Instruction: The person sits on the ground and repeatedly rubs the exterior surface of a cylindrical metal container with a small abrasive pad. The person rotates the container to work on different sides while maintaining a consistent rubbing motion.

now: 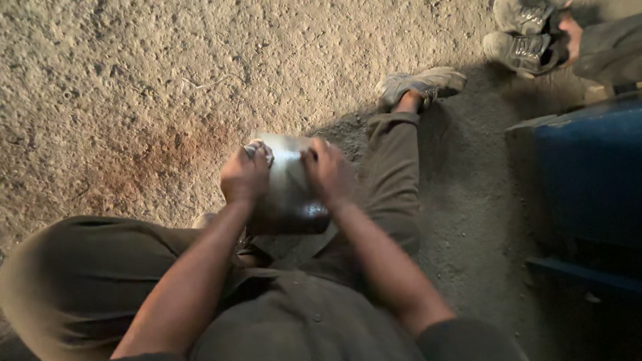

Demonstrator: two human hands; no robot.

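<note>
— Now, item one, centre of frame?
— Metal sheet (289, 187): thin, grey, roughly square, dull shine, resting against the seated person's lap and leg. Left hand (245, 178) is closed on its upper left edge, a small pale object, perhaps an abrasive scrap, pinched under the fingers. Right hand (326, 172) presses flat, fingers curled over the upper right edge.
— Handling note?
— In my judgement, steady the sheet with the right hand, keep strokes short, fingers away from the sharp rim.
— Surroundings?
— Ground (134, 87): coarse sandy grit, a rusty stain at middle left. Olive trousers (394, 174), soft and dusty; worn shoe (420, 84) at upper centre. Blue box (588, 174), hard-edged, at right. Another person's shoes (525, 33), upper right.
</note>
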